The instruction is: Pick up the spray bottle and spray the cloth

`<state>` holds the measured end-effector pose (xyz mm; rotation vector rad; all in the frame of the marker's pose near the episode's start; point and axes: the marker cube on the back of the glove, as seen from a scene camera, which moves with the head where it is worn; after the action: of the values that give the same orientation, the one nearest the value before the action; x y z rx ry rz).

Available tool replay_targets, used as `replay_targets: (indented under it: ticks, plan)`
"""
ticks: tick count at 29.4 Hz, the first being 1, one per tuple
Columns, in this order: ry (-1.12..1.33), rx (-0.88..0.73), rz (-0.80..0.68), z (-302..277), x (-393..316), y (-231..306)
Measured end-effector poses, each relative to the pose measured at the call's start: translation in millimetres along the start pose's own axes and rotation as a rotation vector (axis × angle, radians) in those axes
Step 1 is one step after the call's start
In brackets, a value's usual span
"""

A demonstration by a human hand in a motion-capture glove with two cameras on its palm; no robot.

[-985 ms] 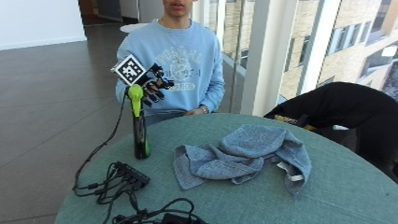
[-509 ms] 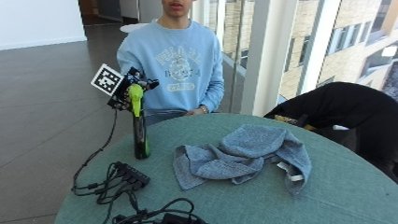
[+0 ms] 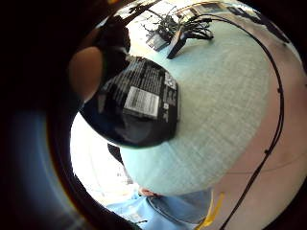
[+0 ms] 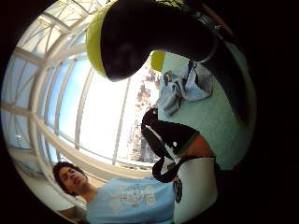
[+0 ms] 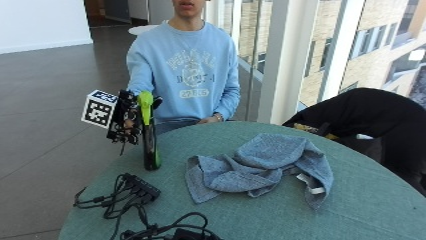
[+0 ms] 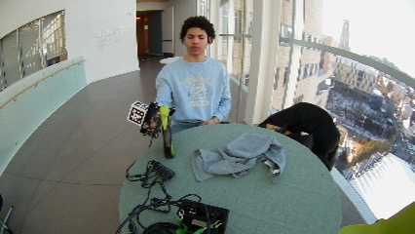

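The gloved right hand [image 5: 126, 122] sits at the lime-green head of the spray bottle [image 5: 150, 145], fingers curled round the neck from the person's rt side — thumb-side palm view shows a black-gloved finger [image 4: 149, 32] wrapped across the green trigger top. The bottle stands upright on the counter [image 5: 373, 210], base down near the edge closest to the person, dark body w/ a printed label [image 3: 141, 103] that fills the little-finger-side palm view; that view shows the bottle's lower part close to the palm, over the pale green counter top.

The cloth [image 5: 263, 167], a blue-grey towel, lies bunched in loose folds near the counter's middle, well apart from the bottle and untouched; a white tag [image 5: 311, 184] shows at its edge on the side away from the bottle. It also appears in the thumb-side palm view, past the bottle head.

Nearer the outside camera, a black power strip [image 5: 140, 186] and a tangle of black cables [image 5: 160, 225] rest on the counter — wide view adds a black box [image 6: 204, 217] at the near edge. The person, in a lt-blue sweatshirt [image 5: 186, 65], stands behind the counter; the bare hand [image 5: 206, 120] rests at its far rim. A black garment [image 5: 373, 112] is draped over something beside the counter, by the windows.
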<state>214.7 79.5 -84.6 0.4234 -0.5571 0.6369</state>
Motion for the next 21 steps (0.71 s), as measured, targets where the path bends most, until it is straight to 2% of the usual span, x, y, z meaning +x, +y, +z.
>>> replay_targets:
  ticks: [21]
  plan:
    - [-0.08,0.101,0.05,22,11,-40]
